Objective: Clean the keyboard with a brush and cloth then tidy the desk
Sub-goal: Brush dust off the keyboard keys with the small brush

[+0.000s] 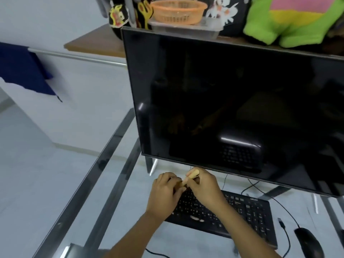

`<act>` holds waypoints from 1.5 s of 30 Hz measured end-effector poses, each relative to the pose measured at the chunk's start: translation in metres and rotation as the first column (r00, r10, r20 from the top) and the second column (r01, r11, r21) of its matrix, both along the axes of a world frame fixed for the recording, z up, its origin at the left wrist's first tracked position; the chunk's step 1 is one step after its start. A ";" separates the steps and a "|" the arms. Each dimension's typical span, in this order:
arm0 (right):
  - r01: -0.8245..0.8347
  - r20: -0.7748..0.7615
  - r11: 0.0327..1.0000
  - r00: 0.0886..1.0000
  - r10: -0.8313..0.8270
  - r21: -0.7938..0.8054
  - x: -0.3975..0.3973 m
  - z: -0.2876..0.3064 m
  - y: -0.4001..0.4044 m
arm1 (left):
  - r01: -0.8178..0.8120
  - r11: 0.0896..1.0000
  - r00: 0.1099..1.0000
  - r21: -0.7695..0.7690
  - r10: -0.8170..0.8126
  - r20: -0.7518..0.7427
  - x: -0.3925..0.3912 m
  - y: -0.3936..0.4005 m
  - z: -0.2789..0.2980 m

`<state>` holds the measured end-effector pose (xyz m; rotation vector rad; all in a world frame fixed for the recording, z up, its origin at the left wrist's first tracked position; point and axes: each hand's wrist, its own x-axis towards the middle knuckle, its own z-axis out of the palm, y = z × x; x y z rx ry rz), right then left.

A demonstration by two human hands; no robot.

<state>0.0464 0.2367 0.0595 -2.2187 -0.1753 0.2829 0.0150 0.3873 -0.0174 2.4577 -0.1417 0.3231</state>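
A black keyboard (242, 215) lies on a glass desk (130, 211) in front of a dark monitor. Both hands meet above the keyboard's far left corner. My right hand (204, 185) grips a brush by its pale wooden handle (192, 174), which points up and away. My left hand (165, 192) pinches the lower end of the brush, and its bristles are hidden behind the fingers. A small pale smear sits on the keys near the front edge. No cloth is in view.
The large monitor (232, 108) stands just behind the hands. A black mouse (309, 243) and loose cables lie at the right. A shelf above holds an orange basket (178, 11), a green plush toy (290, 21) and other items. The desk's metal frame (104, 164) runs along the left.
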 end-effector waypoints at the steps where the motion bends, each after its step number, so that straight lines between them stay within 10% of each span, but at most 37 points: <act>1: 0.041 0.024 0.999 0.999 -0.042 0.036 -0.002 -0.004 0.002 | -0.018 1.000 0.999 -0.020 0.017 -0.043 -0.004 0.009 -0.005; 8: 0.063 0.111 0.995 0.991 -0.072 0.080 -0.013 -0.031 0.022 | 0.035 0.996 0.927 -0.086 -0.065 -0.368 -0.033 0.049 -0.037; 17: -0.062 0.185 0.997 0.980 0.069 -0.046 0.005 -0.033 0.040 | 0.115 0.991 0.923 -0.068 -0.132 -0.361 -0.035 0.049 -0.046; 28: 0.202 0.170 0.972 0.960 -0.220 0.121 0.006 -0.040 0.023 | 0.109 0.993 0.924 -0.051 -0.120 -0.362 -0.035 0.050 -0.047; 45: -0.071 0.171 0.997 0.982 0.076 -0.036 0.004 -0.028 0.031 | 0.122 0.991 0.925 -0.045 -0.130 -0.357 -0.037 0.050 -0.045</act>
